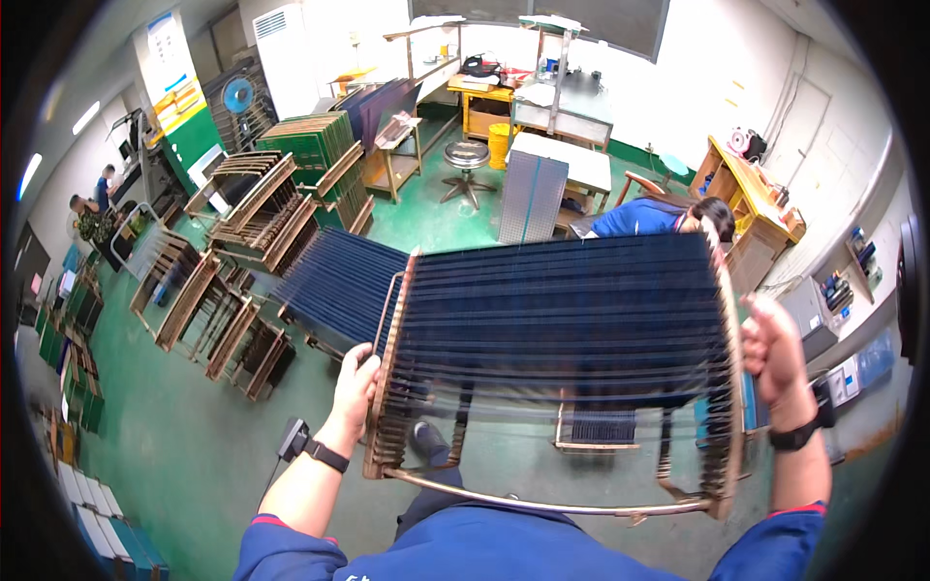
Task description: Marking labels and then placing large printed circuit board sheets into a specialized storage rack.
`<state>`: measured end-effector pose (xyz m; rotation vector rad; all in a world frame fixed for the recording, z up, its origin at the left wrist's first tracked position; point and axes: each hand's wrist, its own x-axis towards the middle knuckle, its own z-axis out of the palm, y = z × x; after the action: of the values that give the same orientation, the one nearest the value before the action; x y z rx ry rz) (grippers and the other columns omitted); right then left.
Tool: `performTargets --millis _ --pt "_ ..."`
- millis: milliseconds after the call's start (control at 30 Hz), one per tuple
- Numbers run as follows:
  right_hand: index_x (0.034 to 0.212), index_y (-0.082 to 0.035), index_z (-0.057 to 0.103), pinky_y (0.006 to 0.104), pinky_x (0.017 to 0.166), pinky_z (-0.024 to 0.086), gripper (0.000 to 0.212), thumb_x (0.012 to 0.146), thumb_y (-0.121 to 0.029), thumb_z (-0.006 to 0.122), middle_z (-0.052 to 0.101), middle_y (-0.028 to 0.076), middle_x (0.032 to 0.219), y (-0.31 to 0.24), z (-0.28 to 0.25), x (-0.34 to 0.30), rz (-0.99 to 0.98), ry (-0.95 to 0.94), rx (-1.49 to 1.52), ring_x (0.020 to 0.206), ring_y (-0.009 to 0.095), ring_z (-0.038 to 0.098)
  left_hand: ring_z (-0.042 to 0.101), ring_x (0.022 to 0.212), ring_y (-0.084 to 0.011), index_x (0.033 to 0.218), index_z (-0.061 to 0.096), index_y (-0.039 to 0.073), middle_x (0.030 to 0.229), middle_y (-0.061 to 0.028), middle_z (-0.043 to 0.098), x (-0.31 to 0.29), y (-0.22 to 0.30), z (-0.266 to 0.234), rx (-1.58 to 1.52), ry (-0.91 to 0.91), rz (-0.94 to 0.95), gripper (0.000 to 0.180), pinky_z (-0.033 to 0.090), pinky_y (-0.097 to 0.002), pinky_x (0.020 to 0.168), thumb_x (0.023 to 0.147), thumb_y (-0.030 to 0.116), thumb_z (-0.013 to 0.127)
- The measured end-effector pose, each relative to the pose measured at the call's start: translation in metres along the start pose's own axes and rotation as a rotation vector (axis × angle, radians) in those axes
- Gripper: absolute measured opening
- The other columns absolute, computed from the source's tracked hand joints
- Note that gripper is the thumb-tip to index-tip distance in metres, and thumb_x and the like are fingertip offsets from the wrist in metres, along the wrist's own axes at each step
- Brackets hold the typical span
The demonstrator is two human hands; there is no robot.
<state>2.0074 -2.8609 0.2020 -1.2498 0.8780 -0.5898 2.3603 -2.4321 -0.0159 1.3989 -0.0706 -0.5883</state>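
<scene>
In front of me is a slotted metal rack [552, 494] with a dull, brassy frame. Thin dark blue panels [552, 310] lie in rows across its far part, while empty slots show at its near end. My left hand [356, 382] is closed round the left side of the frame, by a bent side handle. On the opposite side, my right hand [770, 344] has its fingers curled at the frame's right edge; the rack partly hides its grip. The lower rack and panels look slightly smeared by motion.
Another rack of dark blue panels [339, 286] stands just left. Several empty racks [232, 334] and stacked green boards [315, 145] are farther left. A person in blue [644, 215] bends beyond the rack. A round stool [467, 157] and wooden desk [746, 213] stand behind.
</scene>
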Motion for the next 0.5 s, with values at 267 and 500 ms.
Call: performTargets --millis 267,500 --pt "0.1 0.001 0.055 0.0127 0.032 0.024 0.029 0.103 -0.028 0.059 0.041 -0.008 0.064 -0.219 0.177 0.128 -0.169 -0.298 0.037 0.044 -0.003 0.034 0.059 0.095 -0.0107 0.144 0.054 0.025 0.116 -0.0014 0.066 0.247 0.107 0.011 0.039 -0.278 0.016 0.048 0.046 -0.0272 0.081 0.104 0.051 0.048" --pt "0.08 -0.009 0.046 0.0183 0.034 0.025 0.031 0.105 -0.025 0.056 0.041 -0.007 0.053 -0.281 0.407 0.305 -0.074 -0.343 0.205 0.039 0.004 0.032 0.062 0.1 -0.0089 0.146 0.05 0.005 0.119 -0.0035 0.068 0.297 0.173 -0.078 0.181 -0.019 0.206 0.058 0.048 -0.0249 0.087 0.098 0.035 0.063"
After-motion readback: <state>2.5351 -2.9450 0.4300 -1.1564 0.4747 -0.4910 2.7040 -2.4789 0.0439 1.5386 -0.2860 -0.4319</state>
